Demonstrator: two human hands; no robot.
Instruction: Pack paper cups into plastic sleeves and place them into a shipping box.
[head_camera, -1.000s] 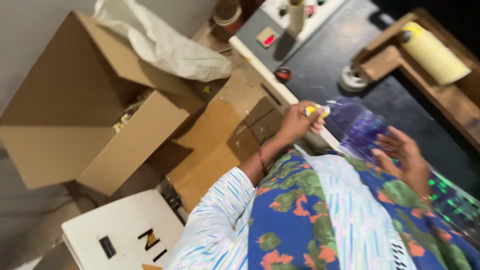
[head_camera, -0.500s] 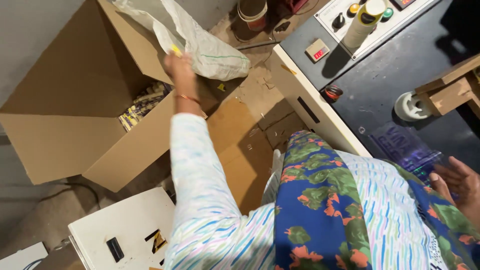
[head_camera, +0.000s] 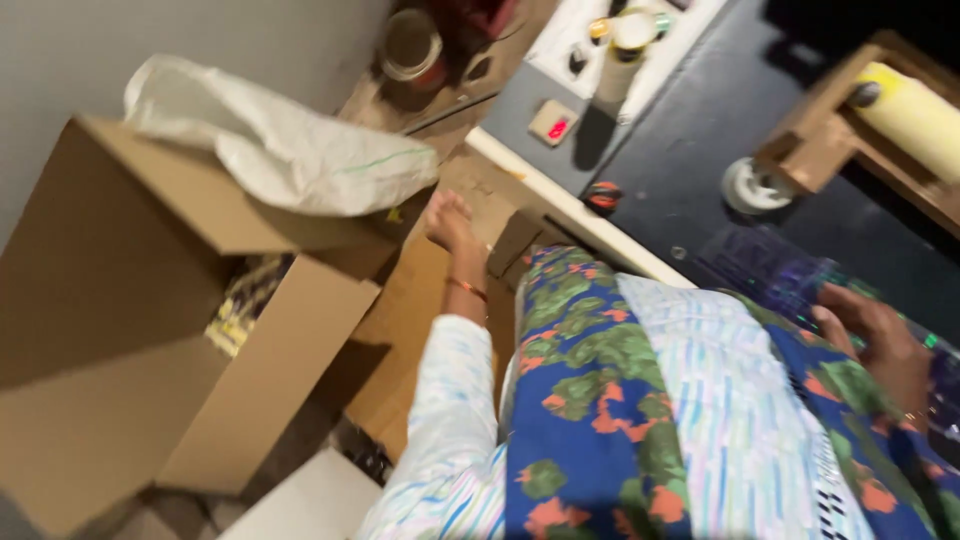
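Observation:
My left hand (head_camera: 450, 222) hangs with loose fingers and nothing in it, between the open flap of a big cardboard box (head_camera: 130, 300) and the white edge of the dark worktable (head_camera: 680, 190). Inside the box lie several small yellow packets (head_camera: 240, 305). A white plastic sack (head_camera: 290, 160) is draped over the box's far flap. My right hand (head_camera: 880, 340) rests flat with spread fingers on a pile of shiny purple packets (head_camera: 780, 275) on the table. My patterned sleeves and dress fill the lower frame.
A grey control panel (head_camera: 555, 125) with a red light and knobs sits at the table's corner. Further right are a tape roll (head_camera: 752, 185) and a yellow roll (head_camera: 915, 110) in a wooden holder. A tin can (head_camera: 410, 45) stands on the floor; a white box (head_camera: 310, 505) lies below.
My left hand carried a small yellow item from the table over the box, and now it is drawn back without it. The right hand has settled onto the purple packets.

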